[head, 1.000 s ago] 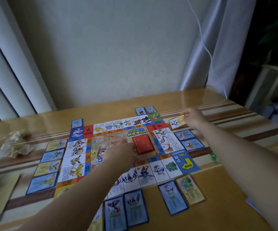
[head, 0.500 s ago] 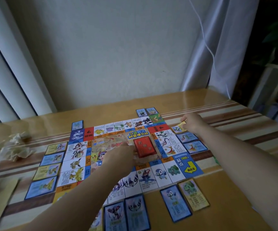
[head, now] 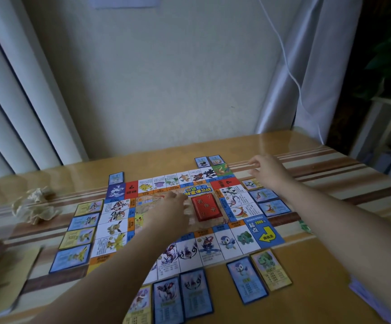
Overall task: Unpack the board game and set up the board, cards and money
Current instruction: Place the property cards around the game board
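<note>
Head view: right hand [head: 268,170], fingers loose and empty, has released a yellow card [head: 250,184] now lying beside the right edge of the board [head: 243,238], as left hand [head: 168,210], fingers spread, steadies it; layout nears completion.

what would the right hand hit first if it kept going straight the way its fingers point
Probably the blue-bordered card just past the far corner of the board; the right hand points left along that edge. It may pass above the card; height is unclear.
</note>
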A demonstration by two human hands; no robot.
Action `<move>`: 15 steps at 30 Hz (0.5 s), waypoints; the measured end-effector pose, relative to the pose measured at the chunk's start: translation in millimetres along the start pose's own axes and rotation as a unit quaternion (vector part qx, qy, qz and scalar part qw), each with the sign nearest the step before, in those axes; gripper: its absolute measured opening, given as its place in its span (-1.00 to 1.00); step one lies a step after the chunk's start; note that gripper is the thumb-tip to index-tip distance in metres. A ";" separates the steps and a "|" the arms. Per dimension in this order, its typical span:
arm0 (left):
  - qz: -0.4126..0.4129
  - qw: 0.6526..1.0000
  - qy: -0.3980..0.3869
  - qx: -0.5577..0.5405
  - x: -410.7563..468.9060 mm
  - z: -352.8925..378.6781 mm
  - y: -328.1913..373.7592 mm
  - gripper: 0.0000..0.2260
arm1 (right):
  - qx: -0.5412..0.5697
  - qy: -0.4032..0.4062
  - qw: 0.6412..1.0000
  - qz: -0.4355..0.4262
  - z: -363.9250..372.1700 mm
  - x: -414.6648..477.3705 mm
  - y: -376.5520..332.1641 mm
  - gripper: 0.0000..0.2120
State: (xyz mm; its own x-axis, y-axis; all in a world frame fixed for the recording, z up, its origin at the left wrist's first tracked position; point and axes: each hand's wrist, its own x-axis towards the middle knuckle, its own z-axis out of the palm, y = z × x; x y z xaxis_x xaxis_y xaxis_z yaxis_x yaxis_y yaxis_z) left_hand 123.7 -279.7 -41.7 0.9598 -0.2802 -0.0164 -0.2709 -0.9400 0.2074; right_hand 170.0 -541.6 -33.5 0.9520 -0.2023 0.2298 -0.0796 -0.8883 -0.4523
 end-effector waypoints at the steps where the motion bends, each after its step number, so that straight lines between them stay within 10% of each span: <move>1: -0.008 0.998 0.011 -0.062 -5.0 -6.7 -0.4 -0.52 | 0.027 -0.014 0.999 -0.016 -7.7 -7.4 -9.9 -0.75; 3: -0.060 0.943 0.019 -0.325 -18.6 -22.3 -0.4 -0.59 | 0.103 -0.052 0.993 -0.038 -24.1 -27.6 -33.1 -0.77; 6: -0.160 0.630 -0.049 -0.758 -50.4 -44.4 2.6 -0.68 | 0.221 -0.109 0.968 -0.047 -40.7 -63.2 -66.1 -0.85; 7: -0.156 0.576 -0.062 -0.800 -61.8 -47.3 1.6 -0.68 | 0.248 -0.129 0.959 -0.051 -43.3 -75.8 -75.6 -0.87; 11: -0.090 0.540 -0.091 -0.832 -103.5 -47.7 0.0 -0.68 | 0.310 -0.189 0.929 -0.066 -48.9 -123.2 -107.9 -0.91; 15: -0.042 0.589 -0.130 -0.797 -132.5 -44.9 -6.1 -0.74 | 0.379 -0.265 0.883 -0.077 -49.3 -156.8 -130.3 -0.92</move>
State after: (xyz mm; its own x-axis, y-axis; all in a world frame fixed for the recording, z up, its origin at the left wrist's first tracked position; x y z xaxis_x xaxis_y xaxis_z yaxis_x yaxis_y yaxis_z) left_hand 1.4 -228.1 3.2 0.8652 -0.4606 -0.1981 0.3881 0.3651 0.8462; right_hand 16.6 -414.4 31.9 0.9550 0.2964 -0.0059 0.0926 -0.3170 -0.9439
